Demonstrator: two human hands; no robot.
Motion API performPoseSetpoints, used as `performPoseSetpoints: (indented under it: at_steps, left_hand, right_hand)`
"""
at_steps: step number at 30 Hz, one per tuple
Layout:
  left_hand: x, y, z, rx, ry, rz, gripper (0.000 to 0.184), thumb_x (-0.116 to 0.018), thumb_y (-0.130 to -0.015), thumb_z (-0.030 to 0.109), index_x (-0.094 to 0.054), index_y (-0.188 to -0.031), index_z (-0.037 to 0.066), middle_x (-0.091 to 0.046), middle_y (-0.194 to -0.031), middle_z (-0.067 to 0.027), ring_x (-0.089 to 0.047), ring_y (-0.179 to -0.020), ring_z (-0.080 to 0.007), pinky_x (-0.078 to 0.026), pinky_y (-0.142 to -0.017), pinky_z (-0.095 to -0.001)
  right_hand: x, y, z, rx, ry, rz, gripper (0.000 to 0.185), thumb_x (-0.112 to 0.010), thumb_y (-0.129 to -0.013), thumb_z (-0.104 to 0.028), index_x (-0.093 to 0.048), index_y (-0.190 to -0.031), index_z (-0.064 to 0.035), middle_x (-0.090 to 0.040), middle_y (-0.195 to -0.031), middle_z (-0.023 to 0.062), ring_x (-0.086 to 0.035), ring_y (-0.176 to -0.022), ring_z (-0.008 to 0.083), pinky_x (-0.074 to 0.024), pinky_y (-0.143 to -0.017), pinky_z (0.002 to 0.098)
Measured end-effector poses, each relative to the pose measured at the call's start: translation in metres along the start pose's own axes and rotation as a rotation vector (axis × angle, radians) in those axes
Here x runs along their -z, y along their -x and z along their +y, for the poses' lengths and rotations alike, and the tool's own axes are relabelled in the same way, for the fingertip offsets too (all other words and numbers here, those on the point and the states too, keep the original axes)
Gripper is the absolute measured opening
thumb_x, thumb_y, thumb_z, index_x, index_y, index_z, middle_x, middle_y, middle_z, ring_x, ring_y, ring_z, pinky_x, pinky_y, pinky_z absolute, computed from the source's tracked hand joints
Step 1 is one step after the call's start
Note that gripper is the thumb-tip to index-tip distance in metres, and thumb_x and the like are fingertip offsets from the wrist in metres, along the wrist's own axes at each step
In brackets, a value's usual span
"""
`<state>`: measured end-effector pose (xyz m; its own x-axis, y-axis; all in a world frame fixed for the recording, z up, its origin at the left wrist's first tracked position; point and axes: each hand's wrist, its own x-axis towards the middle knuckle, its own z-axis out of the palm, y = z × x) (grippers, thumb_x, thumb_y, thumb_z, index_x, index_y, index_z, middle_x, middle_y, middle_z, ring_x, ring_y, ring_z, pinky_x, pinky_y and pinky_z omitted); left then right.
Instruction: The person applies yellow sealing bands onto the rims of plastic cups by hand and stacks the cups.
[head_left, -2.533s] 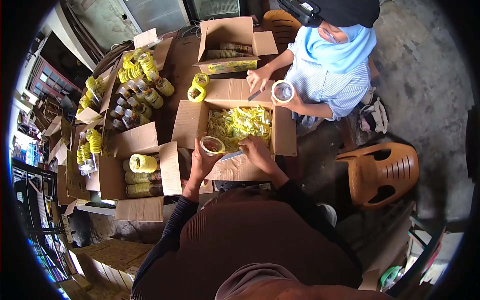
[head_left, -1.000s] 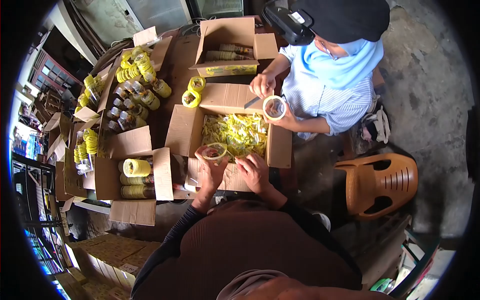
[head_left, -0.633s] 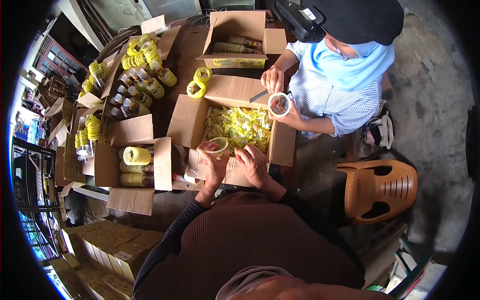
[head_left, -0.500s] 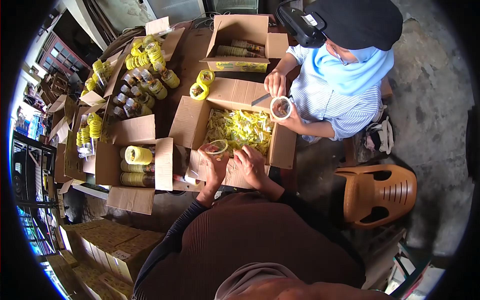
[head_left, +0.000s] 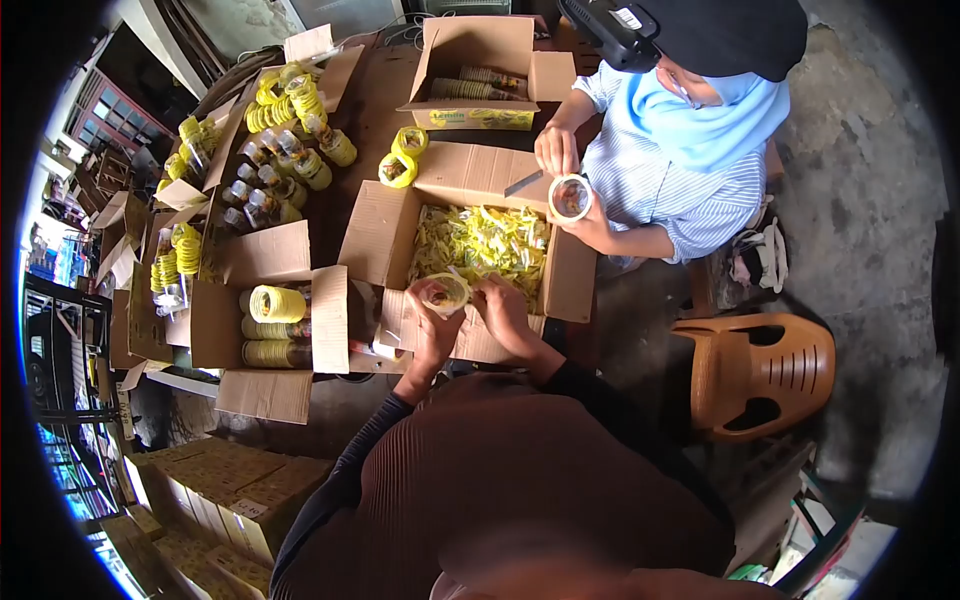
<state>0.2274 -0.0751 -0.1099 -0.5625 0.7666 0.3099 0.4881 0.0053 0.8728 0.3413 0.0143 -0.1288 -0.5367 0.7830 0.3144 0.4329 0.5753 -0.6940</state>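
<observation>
My left hand is wrapped around a clear plastic cup with a pale yellowish rim, its mouth tilted up toward me. Close against the right side of that rim, my right hand has its fingers bent and pressed together; whatever is in them, if anything, is hidden. Both hands are over the near flap of an open cardboard box. Inside the box lies a heap of small yellow-and-clear packets, just beyond my fingers.
Across the right corner a co-worker holds another cup. Two yellow-rimmed cups stand behind the box. Cartons of stacked cups sit at left, with one more carton behind. An orange plastic chair is at right.
My right hand has come up against the cup's rim, and the cup has shifted slightly right. The co-worker's cup has also moved a little right.
</observation>
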Motion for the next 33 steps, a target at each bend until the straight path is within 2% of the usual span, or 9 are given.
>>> performPoseSetpoints:
  at_steps: [7, 9, 13, 14, 18, 21, 22, 25, 33]
  left_hand:
    - [0.032, -0.017, 0.006, 0.055, 0.206, -0.124, 0.066, -0.079, -0.074, 0.004, -0.035, -0.123, 0.003, -0.056, -0.111, -0.0140, -0.057, -0.106, -0.0219, -0.048, -0.092, -0.0341]
    - [0.034, -0.018, 0.001, 0.152, 0.418, -0.180, 0.073, -0.082, -0.073, 0.009, -0.034, -0.127, 0.003, -0.055, -0.112, -0.0132, -0.056, -0.107, -0.0222, -0.050, -0.092, -0.0350]
    - [0.044, -0.020, 0.004, 0.190, 0.372, -0.154, 0.077, -0.084, -0.071, 0.014, -0.036, -0.131, 0.002, -0.043, -0.131, -0.0142, -0.055, -0.114, -0.0247, -0.052, -0.092, -0.0372]
    - [0.046, -0.021, 0.004, 0.089, 0.192, -0.164, 0.064, -0.081, -0.075, 0.016, -0.044, -0.127, 0.002, -0.039, -0.133, -0.0142, -0.053, -0.116, -0.0250, -0.053, -0.091, -0.0372]
    - [0.052, -0.028, 0.009, -0.025, 0.093, -0.214, 0.028, -0.072, -0.084, 0.016, -0.062, -0.106, 0.003, -0.044, -0.125, -0.0145, -0.051, -0.116, -0.0257, -0.054, -0.090, -0.0383]
    - [0.047, -0.029, 0.002, 0.092, 0.268, -0.234, 0.023, -0.072, -0.084, 0.018, -0.065, -0.099, 0.002, -0.048, -0.123, -0.0158, -0.052, -0.114, -0.0271, -0.052, -0.089, -0.0386]
    - [0.049, -0.030, 0.002, -0.068, 0.034, -0.218, 0.018, -0.073, -0.082, 0.015, -0.067, -0.094, 0.004, -0.052, -0.119, -0.0130, -0.051, -0.113, -0.0290, -0.047, -0.091, -0.0411]
    - [0.052, -0.031, 0.010, -0.181, -0.195, -0.169, 0.015, -0.075, -0.078, 0.013, -0.069, -0.090, 0.008, -0.054, -0.117, -0.0084, -0.048, -0.113, -0.0292, -0.042, -0.095, -0.0424]
    - [0.050, -0.034, 0.014, -0.362, -0.332, -0.039, 0.017, -0.080, -0.068, 0.012, -0.071, -0.083, 0.012, -0.056, -0.101, -0.0040, -0.046, -0.104, -0.0284, -0.039, -0.089, -0.0422]
  right_hand:
    - [-0.004, 0.029, 0.016, -0.055, -0.003, -0.239, 0.010, -0.064, -0.086, -0.014, -0.063, -0.086, -0.0045, -0.060, -0.085, 0.0141, -0.061, -0.078, 0.0345, -0.0473, -0.067, 0.0431]
    - [-0.005, 0.033, 0.016, -0.088, -0.030, -0.227, 0.009, -0.064, -0.086, -0.013, -0.062, -0.088, -0.0042, -0.060, -0.085, 0.0140, -0.061, -0.078, 0.0346, -0.0474, -0.067, 0.0426]
    - [-0.004, 0.028, 0.019, -0.146, -0.132, -0.127, 0.011, -0.065, -0.085, -0.008, -0.059, -0.093, -0.0026, -0.060, -0.088, 0.0148, -0.061, -0.078, 0.0335, -0.0479, -0.067, 0.0409]
    - [-0.004, 0.027, 0.019, -0.144, -0.131, -0.119, 0.011, -0.065, -0.085, -0.008, -0.059, -0.093, -0.0026, -0.060, -0.088, 0.0148, -0.061, -0.078, 0.0335, -0.0479, -0.067, 0.0409]
    - [0.007, 0.018, 0.002, -0.060, -0.119, 0.092, 0.011, -0.062, -0.085, -0.003, -0.058, -0.095, -0.0023, -0.058, -0.088, 0.0160, -0.059, -0.079, 0.0340, -0.0461, -0.067, 0.0422]
    - [0.018, 0.013, -0.016, -0.089, -0.175, 0.156, 0.012, -0.059, -0.085, 0.000, -0.058, -0.097, -0.0029, -0.057, -0.087, 0.0160, -0.057, -0.078, 0.0350, -0.0448, -0.066, 0.0424]
    - [0.020, 0.012, -0.022, -0.116, -0.195, 0.164, 0.015, -0.059, -0.085, 0.002, -0.058, -0.099, -0.0025, -0.056, -0.087, 0.0157, -0.057, -0.077, 0.0340, -0.0447, -0.065, 0.0409]
    - [0.031, 0.013, -0.044, -0.120, -0.229, 0.230, 0.019, -0.061, -0.083, 0.004, -0.059, -0.101, -0.0025, -0.056, -0.083, 0.0141, -0.056, -0.073, 0.0307, -0.0450, -0.063, 0.0379]
    - [0.033, 0.016, -0.058, 0.180, -0.023, 0.350, 0.026, -0.070, -0.073, 0.002, -0.063, -0.096, -0.0064, -0.054, -0.076, 0.0075, -0.055, -0.068, 0.0259, -0.0459, -0.060, 0.0372]
